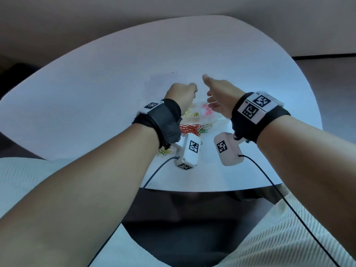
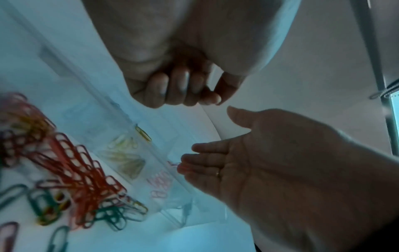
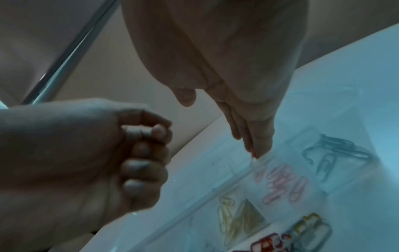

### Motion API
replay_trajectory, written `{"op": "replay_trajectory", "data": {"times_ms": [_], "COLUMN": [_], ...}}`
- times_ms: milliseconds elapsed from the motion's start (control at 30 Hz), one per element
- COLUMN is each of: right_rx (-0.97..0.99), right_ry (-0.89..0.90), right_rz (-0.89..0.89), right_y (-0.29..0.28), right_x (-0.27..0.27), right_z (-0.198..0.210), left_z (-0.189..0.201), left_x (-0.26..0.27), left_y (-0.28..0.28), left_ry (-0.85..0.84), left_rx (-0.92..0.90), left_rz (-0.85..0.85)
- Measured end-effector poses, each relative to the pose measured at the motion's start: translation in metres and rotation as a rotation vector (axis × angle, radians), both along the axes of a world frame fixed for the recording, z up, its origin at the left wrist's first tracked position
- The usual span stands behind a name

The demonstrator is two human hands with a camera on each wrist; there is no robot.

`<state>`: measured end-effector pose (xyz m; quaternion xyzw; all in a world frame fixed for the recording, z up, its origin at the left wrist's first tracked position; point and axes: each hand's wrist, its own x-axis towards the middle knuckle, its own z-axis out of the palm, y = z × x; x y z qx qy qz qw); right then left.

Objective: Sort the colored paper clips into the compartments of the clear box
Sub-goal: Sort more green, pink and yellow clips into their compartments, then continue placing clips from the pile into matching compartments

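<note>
The clear box [image 1: 195,118] lies on the white table [image 1: 96,93] under both hands. Its compartments hold yellow clips [image 3: 237,220], pink clips [image 3: 285,185] and bluish-grey clips [image 3: 332,153]. A loose pile of mostly red clips [image 2: 75,170], with green ones [image 2: 112,216], lies just in front of the box. My left hand [image 1: 184,91] hovers over the box's far side, curled into a fist; no clip shows in it [image 2: 190,95]. My right hand [image 1: 212,91] is held flat, its fingers straight and pointing down at the pink compartment. A small reddish bit [image 3: 253,155] shows at its fingertips.
A few more yellow and green clips [image 1: 163,151] lie on the table under my left wrist. Cables run from both wrist cameras over the table's near edge [image 1: 192,189]. My knees are below that edge.
</note>
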<state>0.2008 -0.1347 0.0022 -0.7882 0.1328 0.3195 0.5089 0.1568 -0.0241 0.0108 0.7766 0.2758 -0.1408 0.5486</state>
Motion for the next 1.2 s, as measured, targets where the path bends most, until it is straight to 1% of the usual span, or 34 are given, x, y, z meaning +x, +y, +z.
{"op": "replay_trajectory", "data": {"times_ms": [67,133,300,433,500,600,667,733,867,967,1033,1100,1200], "right_rx": [0.006,0.038,0.076,0.097,0.119,0.131,0.139,0.118,-0.083,-0.245,-0.318,-0.369,-0.445], "right_ry": [0.007,-0.009,-0.132,-0.144,-0.159,-0.190,-0.209,-0.215,-0.241,-0.259,-0.254,-0.278,-0.337], "right_rz": [-0.025,-0.095,-0.285,-0.337,-0.328,-0.276,-0.203,-0.060,0.320,0.571,0.673,0.743,0.807], "right_y": [-0.005,-0.010,-0.031,-0.048,-0.052,-0.052,-0.048,-0.043,-0.034,-0.027,-0.022,-0.016,-0.007], "right_x": [-0.002,-0.003,-0.007,-0.011,-0.013,-0.017,-0.024,-0.034,-0.057,-0.072,-0.082,-0.092,-0.109], "right_z": [-0.001,-0.001,0.000,0.001,0.001,0.002,0.005,0.007,0.000,-0.011,-0.017,-0.021,-0.030], "left_z": [0.000,0.001,-0.008,-0.008,-0.008,0.003,0.011,0.018,0.025,0.020,0.010,0.000,-0.015], "left_x": [0.007,0.012,0.019,0.014,0.011,0.006,0.000,-0.011,-0.045,-0.073,-0.091,-0.104,-0.112], "left_y": [-0.006,-0.015,-0.036,-0.038,-0.031,-0.017,-0.005,0.011,0.043,0.064,0.075,0.080,0.077], "left_ry": [-0.021,-0.033,0.004,-0.003,-0.060,-0.170,-0.203,-0.211,-0.138,-0.053,0.010,0.066,0.080], "left_rx": [-0.055,-0.063,-0.157,-0.044,0.014,0.099,0.107,0.118,0.248,0.376,0.440,0.460,0.522], "left_rz": [0.024,-0.009,-0.066,-0.269,-0.338,-0.373,-0.349,-0.313,-0.347,-0.390,-0.430,-0.479,-0.601]}}
